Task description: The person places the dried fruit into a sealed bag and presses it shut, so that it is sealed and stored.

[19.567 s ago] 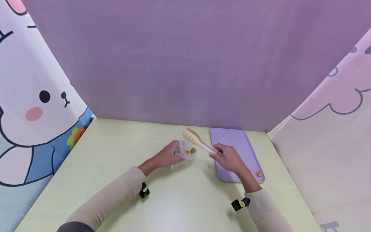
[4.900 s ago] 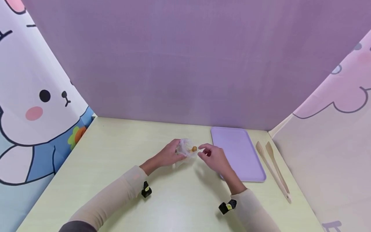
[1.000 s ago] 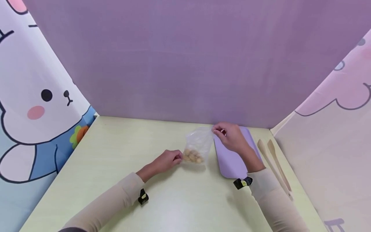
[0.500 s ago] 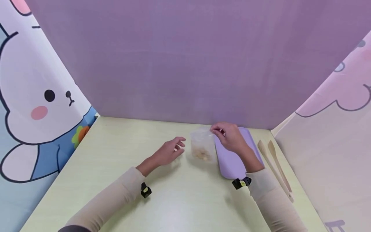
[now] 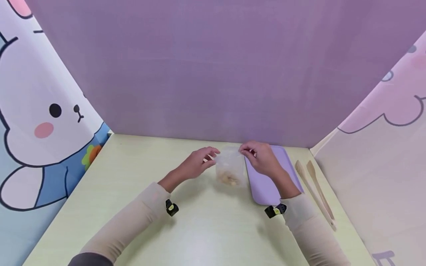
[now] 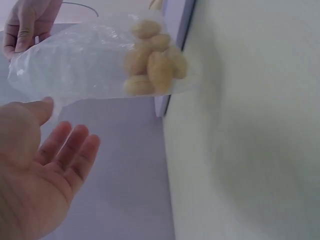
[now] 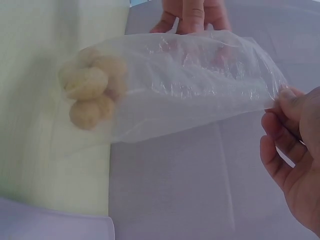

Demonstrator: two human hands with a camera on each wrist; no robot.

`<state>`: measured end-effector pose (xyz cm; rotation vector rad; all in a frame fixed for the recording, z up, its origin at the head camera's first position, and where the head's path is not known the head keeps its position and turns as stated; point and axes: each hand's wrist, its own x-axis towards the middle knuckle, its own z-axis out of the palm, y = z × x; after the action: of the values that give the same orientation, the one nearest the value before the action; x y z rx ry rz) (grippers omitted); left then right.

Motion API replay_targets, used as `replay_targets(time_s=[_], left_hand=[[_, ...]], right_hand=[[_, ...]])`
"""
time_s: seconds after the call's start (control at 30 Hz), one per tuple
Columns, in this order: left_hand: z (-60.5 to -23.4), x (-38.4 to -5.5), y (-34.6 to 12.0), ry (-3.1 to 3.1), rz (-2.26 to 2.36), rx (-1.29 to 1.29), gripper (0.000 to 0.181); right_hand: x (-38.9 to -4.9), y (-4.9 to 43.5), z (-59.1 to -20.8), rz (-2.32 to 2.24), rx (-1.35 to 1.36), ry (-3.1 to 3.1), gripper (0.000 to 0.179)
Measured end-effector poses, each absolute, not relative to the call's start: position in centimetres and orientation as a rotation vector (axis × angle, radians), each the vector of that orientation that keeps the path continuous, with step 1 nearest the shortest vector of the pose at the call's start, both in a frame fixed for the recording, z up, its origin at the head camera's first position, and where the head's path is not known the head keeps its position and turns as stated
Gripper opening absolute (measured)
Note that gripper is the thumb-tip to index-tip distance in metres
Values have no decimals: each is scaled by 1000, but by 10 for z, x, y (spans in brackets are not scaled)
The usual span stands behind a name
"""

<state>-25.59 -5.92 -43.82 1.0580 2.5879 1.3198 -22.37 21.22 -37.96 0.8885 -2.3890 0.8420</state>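
Observation:
A clear plastic bag (image 5: 229,162) hangs over the table with several small tan, rounded pieces (image 7: 87,85) gathered in its bottom. My right hand (image 5: 261,157) pinches the bag's upper right corner between thumb and fingers. At the bag's upper left edge is my left hand (image 5: 198,160), its fingers parted and loosely bent. In the left wrist view its thumb (image 6: 42,109) lies right at the bag's edge, while the other fingers (image 6: 67,150) stand away from the plastic.
A purple tray (image 5: 264,188) lies behind and below my right hand, partly hidden by it. Beige tongs (image 5: 316,195) lie spread on the table to the tray's right. A purple wall (image 5: 199,74) rises at the table's back edge.
The left hand let go of the bag's lower left side, then rose to its upper left edge. The right hand keeps its pinch. Earlier, the tongs were in the right hand; now they lie right of the tray.

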Motion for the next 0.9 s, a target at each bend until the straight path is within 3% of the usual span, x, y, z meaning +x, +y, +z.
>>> replay_targets(time_s=[0.2,0.67,0.9], left_hand=[[-433,-259,-58,2614,1251,1039,10],[-405,-251,-60,2698,1318,1047,4],[-393,-250,-59,2723,1368,1059,5]], right_hand=[[-223,212,-379,840,881,-2386,10],[-223,221,-398,954,745,-2469,7],[-224,225,-417,1084,716,-2494,35]])
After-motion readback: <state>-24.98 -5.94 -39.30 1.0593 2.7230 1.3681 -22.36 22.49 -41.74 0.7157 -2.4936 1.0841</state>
